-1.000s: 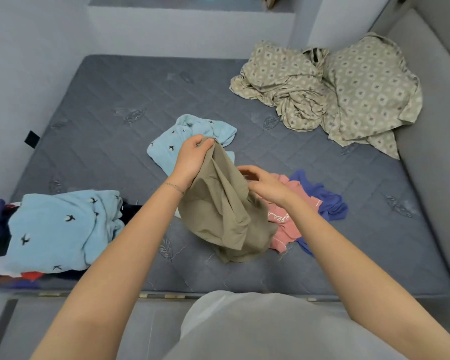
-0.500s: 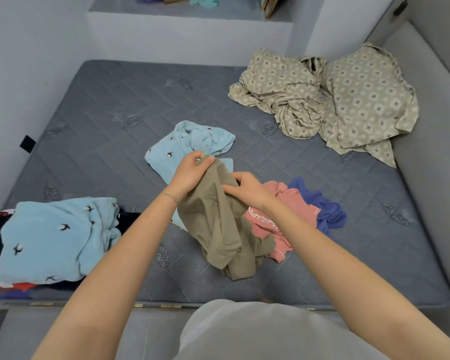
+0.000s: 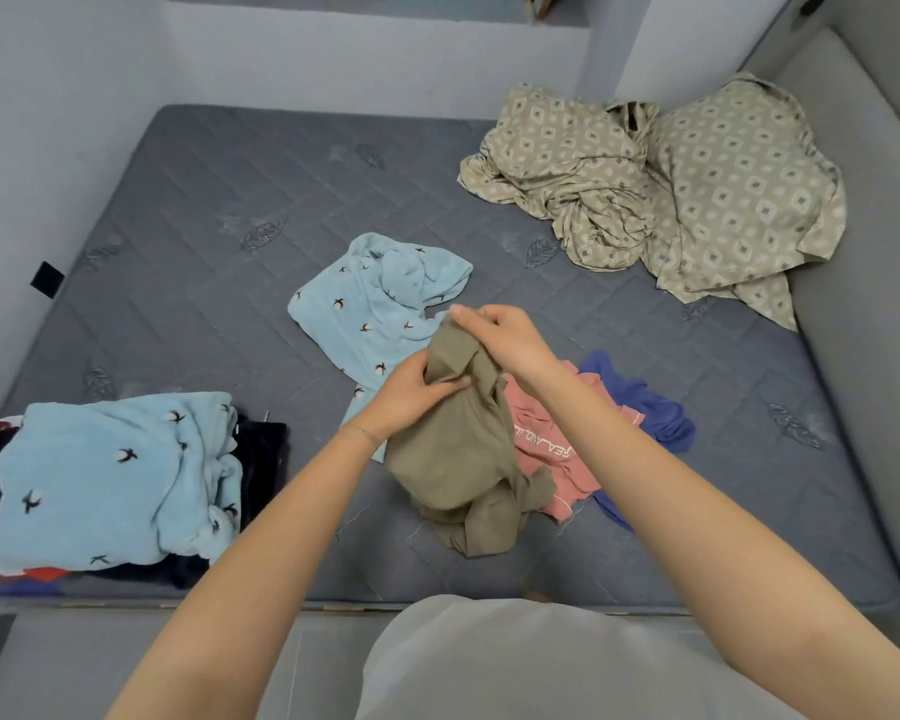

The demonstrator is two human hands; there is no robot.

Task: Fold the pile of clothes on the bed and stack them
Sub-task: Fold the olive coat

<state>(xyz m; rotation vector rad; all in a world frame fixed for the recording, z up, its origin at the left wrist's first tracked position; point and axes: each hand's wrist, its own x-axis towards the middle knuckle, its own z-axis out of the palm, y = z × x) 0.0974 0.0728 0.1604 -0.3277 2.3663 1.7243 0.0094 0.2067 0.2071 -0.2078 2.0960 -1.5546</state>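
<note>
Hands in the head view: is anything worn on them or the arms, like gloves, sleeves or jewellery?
No gloves and no sleeves in view: both forearms are bare. The left hand has a thin chain bracelet at its wrist. The right hand shows no ring or band.

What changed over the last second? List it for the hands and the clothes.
The right grip climbed to pinch the top edge of the olive garment. The left grip slid down from that top to hold its middle. The garment sank, bunching on the mattress. The pink garment, light-blue cloth and folded stack stayed put.
</note>
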